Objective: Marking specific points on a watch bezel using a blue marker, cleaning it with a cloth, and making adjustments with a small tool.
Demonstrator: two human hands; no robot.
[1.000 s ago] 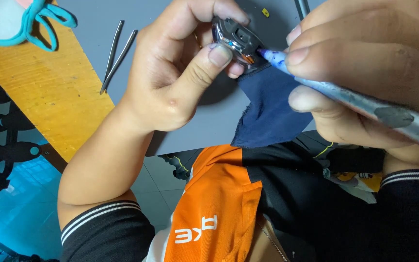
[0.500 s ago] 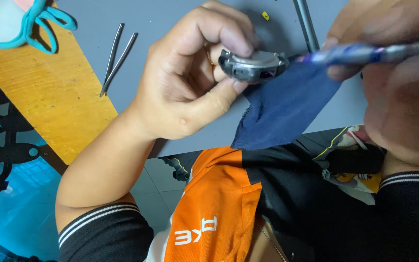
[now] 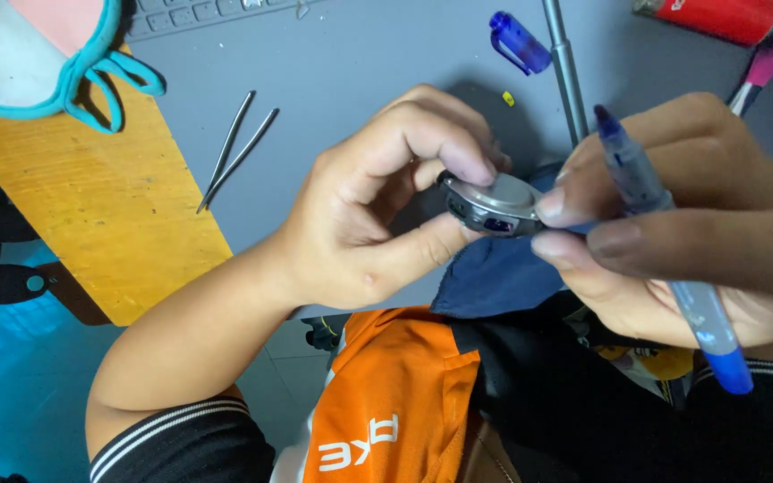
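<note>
Round silver watch case, dark side slot

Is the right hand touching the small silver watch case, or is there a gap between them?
Touching. In the head view, two fingertips of the right hand press on the edge of the silver watch case, with no gap visible.

A red cylindrical package with a little white print lies on its side at the far right edge of the grey bench, cut off by the top of the picture; whether it is a can or a tube cannot be told. White lettering sits on the orange front of the person's shirt at the bottom of the view, seen upside down. Whether the small grey device held in the middle carries a screen cannot be told. No signs show
</note>
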